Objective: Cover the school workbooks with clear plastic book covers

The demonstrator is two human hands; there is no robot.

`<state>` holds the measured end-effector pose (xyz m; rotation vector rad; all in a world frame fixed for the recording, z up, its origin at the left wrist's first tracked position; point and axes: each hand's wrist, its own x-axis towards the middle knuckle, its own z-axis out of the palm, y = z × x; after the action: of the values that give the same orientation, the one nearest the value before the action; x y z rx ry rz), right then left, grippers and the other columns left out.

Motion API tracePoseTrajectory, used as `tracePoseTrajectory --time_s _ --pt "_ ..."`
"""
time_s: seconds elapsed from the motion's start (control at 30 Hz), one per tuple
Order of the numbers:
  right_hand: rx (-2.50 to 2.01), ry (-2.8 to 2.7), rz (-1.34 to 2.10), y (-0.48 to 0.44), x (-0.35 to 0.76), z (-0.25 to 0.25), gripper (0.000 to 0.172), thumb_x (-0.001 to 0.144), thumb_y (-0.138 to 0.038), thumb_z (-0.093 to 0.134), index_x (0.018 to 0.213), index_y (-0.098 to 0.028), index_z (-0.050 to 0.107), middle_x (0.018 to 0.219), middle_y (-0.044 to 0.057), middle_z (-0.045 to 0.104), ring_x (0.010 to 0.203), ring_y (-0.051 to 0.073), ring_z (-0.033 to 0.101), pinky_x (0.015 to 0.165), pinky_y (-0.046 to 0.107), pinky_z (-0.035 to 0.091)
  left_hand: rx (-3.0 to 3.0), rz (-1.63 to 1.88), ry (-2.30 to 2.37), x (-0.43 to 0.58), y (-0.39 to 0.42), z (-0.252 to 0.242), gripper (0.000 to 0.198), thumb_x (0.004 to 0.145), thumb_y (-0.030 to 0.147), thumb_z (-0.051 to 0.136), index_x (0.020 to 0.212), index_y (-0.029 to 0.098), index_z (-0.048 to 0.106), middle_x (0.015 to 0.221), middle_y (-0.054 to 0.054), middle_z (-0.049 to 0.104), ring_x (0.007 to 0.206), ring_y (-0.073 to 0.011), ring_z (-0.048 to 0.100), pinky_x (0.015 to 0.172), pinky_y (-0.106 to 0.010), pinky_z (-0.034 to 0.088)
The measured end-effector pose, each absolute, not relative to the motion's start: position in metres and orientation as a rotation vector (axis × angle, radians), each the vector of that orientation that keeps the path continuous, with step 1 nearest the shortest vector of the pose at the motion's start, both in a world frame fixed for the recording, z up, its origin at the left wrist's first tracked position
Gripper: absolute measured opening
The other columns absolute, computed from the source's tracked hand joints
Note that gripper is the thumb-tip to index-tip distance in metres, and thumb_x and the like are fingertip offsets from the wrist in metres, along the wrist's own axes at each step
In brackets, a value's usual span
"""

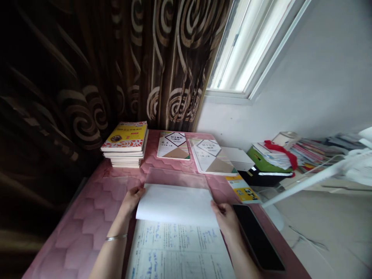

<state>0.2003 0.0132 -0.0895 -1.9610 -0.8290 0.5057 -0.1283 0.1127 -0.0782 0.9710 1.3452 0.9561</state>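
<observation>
My left hand is closed on the left edge of a blank white sheet, with its fingers curled at the corner. At the opposite edge, my right hand pinches the same sheet between thumb and fingers. The sheet bows upward and covers the far part of printed pages marked with blue handwriting. Whether it is bound to those pages I cannot tell. Beyond it lies a clear plastic film, flat on the table. A black phone rests beside my right forearm.
A stack of books stands at the back left of the pink-covered table. Farther back lie a thin booklet and a plastic-covered book. A yellow panda booklet sits near the right edge. A white fan stands to the right.
</observation>
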Motion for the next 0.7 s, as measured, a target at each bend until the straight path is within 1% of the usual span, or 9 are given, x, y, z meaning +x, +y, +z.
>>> tracePoseTrajectory --time_s 0.1,0.2,0.3,0.47,0.63,0.7 --pt "-1.964 -0.883 0.514 0.014 0.2 -0.092 0.04 0.06 -0.064 0.054 0.06 -0.024 0.053 0.056 0.004 0.064 0.056 0.023 0.061 0.054 0.032 0.046 1.009 1.003 1.324 -0.128 0.11 -0.075 0.045 0.049 0.053 0.075 0.064 0.016 0.055 0.051 0.005 0.051 0.047 -0.0088 0.042 0.048 -0.021 0.03" --pt "-1.991 -0.872 0.458 0.014 0.2 -0.092 0.039 0.061 -0.064 0.053 0.06 -0.025 0.05 0.056 0.004 0.063 0.056 0.022 0.06 0.054 0.031 0.045 1.069 1.043 1.326 -0.128 0.11 -0.078 0.046 0.05 0.055 0.074 0.064 0.015 0.056 0.053 0.005 0.051 0.048 -0.0083 0.042 0.047 -0.02 0.028" --pt "-2.005 -0.855 0.479 0.013 0.202 -0.091 0.039 0.061 -0.063 0.054 0.059 -0.025 0.051 0.055 0.003 0.062 0.056 0.022 0.059 0.052 0.03 0.043 1.118 1.072 1.344 -0.128 0.111 -0.083 0.045 0.053 0.055 0.073 0.065 0.015 0.056 0.053 0.005 0.052 0.05 -0.0088 0.043 0.048 -0.02 0.028" --pt "-1.944 -0.804 0.618 0.017 0.206 -0.086 0.042 0.058 -0.065 0.057 0.058 -0.022 0.055 0.051 0.001 0.059 0.052 0.02 0.056 0.049 0.029 0.042 1.17 1.002 1.496 -0.129 0.113 -0.085 0.041 0.057 0.055 0.068 0.061 0.015 0.058 0.05 0.004 0.051 0.049 -0.01 0.043 0.047 -0.021 0.027" --pt "-1.951 -0.774 0.56 0.02 0.205 -0.083 0.041 0.052 -0.063 0.059 0.059 -0.023 0.053 0.052 0.002 0.06 0.052 0.02 0.057 0.05 0.03 0.042 1.192 0.885 1.623 -0.129 0.116 -0.081 0.035 0.057 0.048 0.068 0.057 0.014 0.059 0.047 0.003 0.052 0.051 -0.0122 0.045 0.049 -0.022 0.029" --pt "-1.965 -0.803 0.564 0.017 0.203 -0.081 0.041 0.053 -0.064 0.058 0.057 -0.024 0.052 0.051 0.003 0.061 0.053 0.021 0.057 0.05 0.03 0.042 1.189 0.877 1.628 -0.129 0.117 -0.081 0.032 0.058 0.045 0.068 0.057 0.014 0.06 0.048 0.003 0.052 0.051 -0.012 0.046 0.049 -0.022 0.03"
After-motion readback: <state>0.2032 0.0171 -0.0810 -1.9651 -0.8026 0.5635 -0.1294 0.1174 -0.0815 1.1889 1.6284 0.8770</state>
